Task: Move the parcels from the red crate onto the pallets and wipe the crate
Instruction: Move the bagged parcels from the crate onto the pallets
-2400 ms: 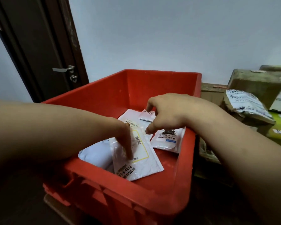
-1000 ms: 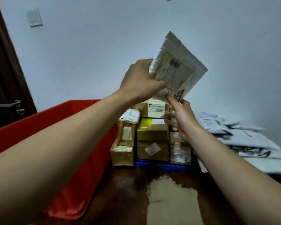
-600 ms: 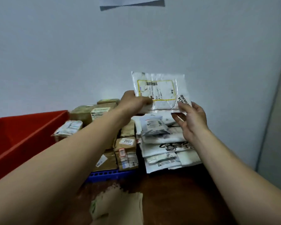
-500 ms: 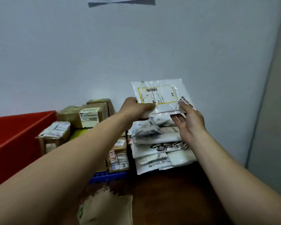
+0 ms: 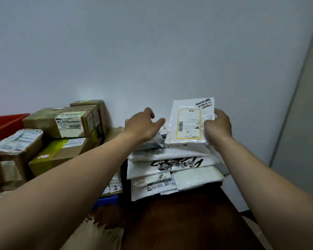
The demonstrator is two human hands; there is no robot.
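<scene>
At the far left a corner of the red crate [image 5: 6, 123] shows, with nothing of its inside in sight. Just beside it stand stacked cardboard boxes [image 5: 61, 121], several with printed labels, one with a yellow-green top, and a strip of blue pallet [image 5: 106, 201] peeks out beneath them. Next comes the left hand [image 5: 143, 125], reaching out over the pile with fingers loose and thumb pointing right; it holds nothing, and its thumb tip sits just beside the parcel's left edge, though I can't tell whether it touches. The white parcel [image 5: 188, 123], with a yellow-framed label and a barcode, lies on top of a stack of white mailing bags [image 5: 170, 165] against the pale wall [image 5: 152, 51]. The right hand [image 5: 218, 124] grips the parcel's right edge, fingers curled behind it and thumb on the front. Below the stack a dark brown surface [image 5: 179, 222] spreads toward me, with a worn tan patch [image 5: 98, 235] at its left.
</scene>
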